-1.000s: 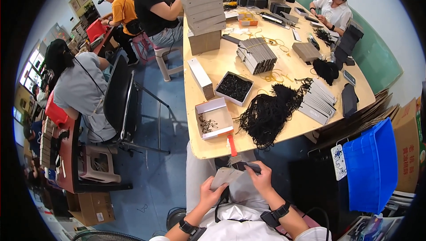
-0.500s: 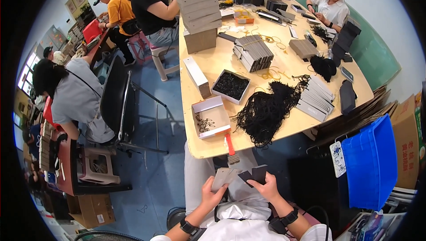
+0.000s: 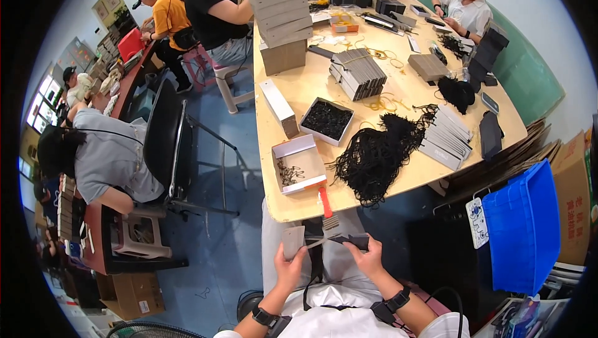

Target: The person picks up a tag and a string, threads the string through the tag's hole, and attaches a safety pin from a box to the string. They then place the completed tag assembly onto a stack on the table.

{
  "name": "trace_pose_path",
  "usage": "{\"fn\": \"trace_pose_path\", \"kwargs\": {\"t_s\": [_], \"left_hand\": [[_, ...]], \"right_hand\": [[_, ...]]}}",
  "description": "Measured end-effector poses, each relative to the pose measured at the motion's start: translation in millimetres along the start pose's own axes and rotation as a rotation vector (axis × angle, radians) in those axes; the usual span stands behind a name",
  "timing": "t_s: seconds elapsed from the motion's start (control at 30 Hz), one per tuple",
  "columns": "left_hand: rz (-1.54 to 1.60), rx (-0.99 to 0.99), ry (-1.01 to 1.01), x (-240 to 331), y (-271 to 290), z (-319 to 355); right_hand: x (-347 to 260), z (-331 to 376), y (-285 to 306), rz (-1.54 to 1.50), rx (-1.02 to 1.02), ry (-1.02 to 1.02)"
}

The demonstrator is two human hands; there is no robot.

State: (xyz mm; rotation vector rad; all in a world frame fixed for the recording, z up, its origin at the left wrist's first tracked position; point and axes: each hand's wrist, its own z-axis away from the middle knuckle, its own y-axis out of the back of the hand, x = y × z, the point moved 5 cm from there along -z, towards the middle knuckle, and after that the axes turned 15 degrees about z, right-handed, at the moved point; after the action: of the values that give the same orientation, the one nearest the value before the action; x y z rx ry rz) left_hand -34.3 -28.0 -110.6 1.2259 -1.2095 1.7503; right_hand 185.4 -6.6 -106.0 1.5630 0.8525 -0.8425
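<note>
Over my lap, my left hand (image 3: 289,271) is closed round a few light grey cards (image 3: 293,241), thumb on top. My right hand (image 3: 369,257) is closed on dark grey cards (image 3: 358,241) a little to the right. The inner ends of the two sets come close together between my hands; whether they touch I cannot tell. Just beyond, below the table edge, a small stack of grey cards (image 3: 331,225) shows between my legs. A red strip (image 3: 324,203) hangs at the table edge above it.
On the table (image 3: 293,207) lie a white box of small wire pieces (image 3: 299,164), a box of black bits (image 3: 326,120), a heap of black cords (image 3: 377,160) and fanned grey cards (image 3: 447,139). A blue bin (image 3: 522,229) stands right. Co-workers sit left and far right.
My hands have moved slightly apart, and the cards have turned, the left ones more upright and the right ones flatter. At left, a co-worker in grey has leaned lower.
</note>
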Motion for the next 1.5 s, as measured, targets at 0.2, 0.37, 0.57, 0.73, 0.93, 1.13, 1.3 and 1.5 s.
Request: {"fn": "trace_pose_path", "kwargs": {"t_s": [0.2, 0.37, 0.57, 0.73, 0.93, 1.13, 1.3, 1.5], "left_hand": [[-0.35, -0.294, -0.24, 4.6, 5.5, 2.8], [-0.298, -0.239, -0.071, -5.5, -11.5, 9.9], [-0.243, -0.161, -0.027, -8.2, -19.9, 5.6], [-0.271, -0.193, -0.187, -7.4, -22.5, 1.5], [-0.179, -0.113, -0.019, -17.2, -10.0, 4.2], [-0.156, -0.086, -0.027, -13.4, 3.4, 1.6], [-0.408, -0.244, -0.275, 5.8, 7.6, 3.0], [-0.167, -0.122, 0.016, -13.3, 20.1, 14.5]], "right_hand": [[2.9, -17.1, -6.2, 0.095, -0.004, 0.076], [4.6, -22.4, -11.4, -0.116, 0.005, -0.027], [0.0, -27.6, 7.3, 0.101, 0.136, 0.127], [9.4, -7.3, 14.2, -0.303, -0.078, -0.229], [-0.3, 3.2, 7.1, -0.228, -0.332, -0.131], [0.6, -3.4, -3.9, -0.196, -0.212, -0.21], [-2.6, -8.0, -1.9, -0.103, -0.058, -0.034], [-7.9, -6.4, -0.1, -0.061, -0.064, -0.037]]}}
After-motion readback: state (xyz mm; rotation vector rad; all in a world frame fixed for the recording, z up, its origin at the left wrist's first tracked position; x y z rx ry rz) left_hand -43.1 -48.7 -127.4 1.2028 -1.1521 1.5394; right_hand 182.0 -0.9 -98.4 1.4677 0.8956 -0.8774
